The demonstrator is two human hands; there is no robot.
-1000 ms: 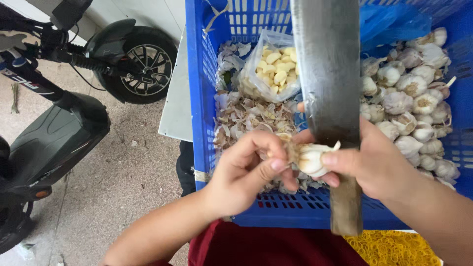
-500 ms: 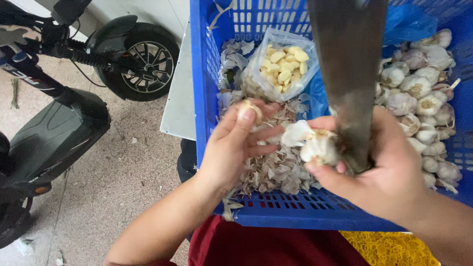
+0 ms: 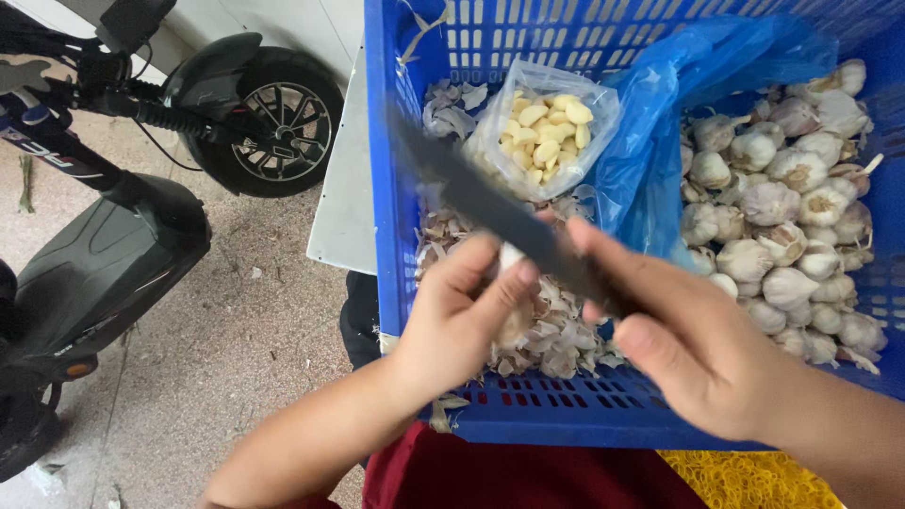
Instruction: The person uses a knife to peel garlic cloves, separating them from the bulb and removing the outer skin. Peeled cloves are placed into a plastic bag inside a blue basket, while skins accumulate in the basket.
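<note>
Holding a pale garlic piece [image 3: 514,283] between thumb and fingertips, the left hand [image 3: 462,316] sits over the near part of the blue slotted plastic crate [image 3: 396,141], fingers curled in tight on the garlic, which is mostly hidden by them. The right hand [image 3: 693,339] is closed around the handle end of a dark broad-bladed knife [image 3: 490,203]; the blade is blurred and slants up and left across the crate, passing just over the garlic and the left fingertips, exact contact cannot be told. Under both hands lies a heap of papery garlic skins [image 3: 556,330] on the crate floor. Behind the blade stands a clear plastic bag of peeled yellowish cloves [image 3: 547,127], next to a crumpled blue plastic bag [image 3: 660,151]. Whole unpeeled white garlic bulbs [image 3: 782,217] fill the crate's right side. Left of the crate, on the speckled floor [image 3: 217,358], a black electric scooter [image 3: 104,236] is parked, its wheel near the crate's far corner.
</note>
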